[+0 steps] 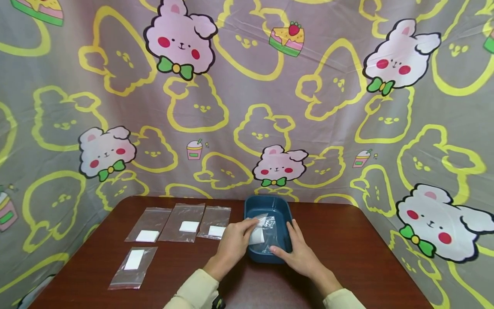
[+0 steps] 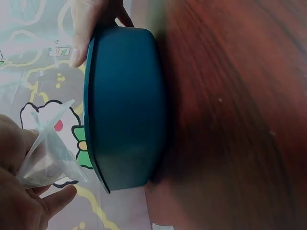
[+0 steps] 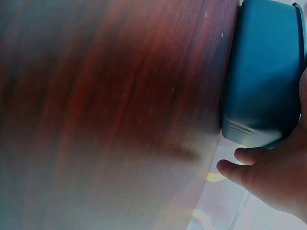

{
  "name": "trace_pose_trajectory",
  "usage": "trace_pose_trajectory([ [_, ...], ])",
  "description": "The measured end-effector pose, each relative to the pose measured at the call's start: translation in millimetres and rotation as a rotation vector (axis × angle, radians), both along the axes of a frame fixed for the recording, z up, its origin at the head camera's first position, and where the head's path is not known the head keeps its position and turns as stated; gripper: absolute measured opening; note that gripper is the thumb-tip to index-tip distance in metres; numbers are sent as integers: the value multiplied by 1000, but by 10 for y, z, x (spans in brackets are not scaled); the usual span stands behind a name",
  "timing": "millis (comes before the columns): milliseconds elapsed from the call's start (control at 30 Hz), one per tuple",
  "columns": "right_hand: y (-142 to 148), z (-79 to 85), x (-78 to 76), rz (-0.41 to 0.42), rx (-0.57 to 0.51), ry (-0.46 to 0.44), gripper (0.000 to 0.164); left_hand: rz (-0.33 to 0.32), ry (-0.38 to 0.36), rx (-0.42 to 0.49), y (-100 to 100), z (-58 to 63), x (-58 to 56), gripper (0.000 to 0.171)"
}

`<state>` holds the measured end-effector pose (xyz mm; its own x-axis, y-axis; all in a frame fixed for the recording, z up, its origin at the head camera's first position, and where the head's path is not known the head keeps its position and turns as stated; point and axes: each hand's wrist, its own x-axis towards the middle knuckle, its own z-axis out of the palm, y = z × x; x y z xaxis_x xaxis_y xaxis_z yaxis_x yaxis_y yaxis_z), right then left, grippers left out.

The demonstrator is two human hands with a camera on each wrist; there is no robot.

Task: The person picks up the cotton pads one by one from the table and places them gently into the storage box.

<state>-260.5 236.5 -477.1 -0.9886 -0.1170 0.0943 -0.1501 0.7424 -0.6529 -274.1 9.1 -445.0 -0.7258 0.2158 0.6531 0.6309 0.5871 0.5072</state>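
My left hand (image 1: 233, 240) pinches a small clear plastic bag (image 1: 270, 223) over the left side of a blue rectangular bin (image 1: 266, 258). A white piece (image 1: 256, 236) shows at the bag, beside the fingers. In the left wrist view the crumpled bag (image 2: 48, 160) hangs from the fingertips, apart from the bin's outer wall (image 2: 127, 105). My right hand (image 1: 301, 255) holds the bin's right wall, thumb over the rim and fingers outside. In the right wrist view two of its fingers (image 3: 240, 172) extend past the bin's end. More clear plastic lies inside the bin, partly hidden.
Several clear zip bags, each with a white rectangular piece, lie flat left of the bin: three in a back row, such as the middle bag (image 1: 181, 234), and one nearer bag (image 1: 129, 277). The brown table (image 1: 347, 249) meets a patterned curtain (image 1: 239, 94) behind.
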Motion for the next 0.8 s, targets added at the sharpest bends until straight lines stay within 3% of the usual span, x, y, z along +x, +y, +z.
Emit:
trace_pose_trajectory([
  [800, -12, 43, 15, 4, -1, -39, 105, -45, -130, -27, 305, 111, -87, 26],
])
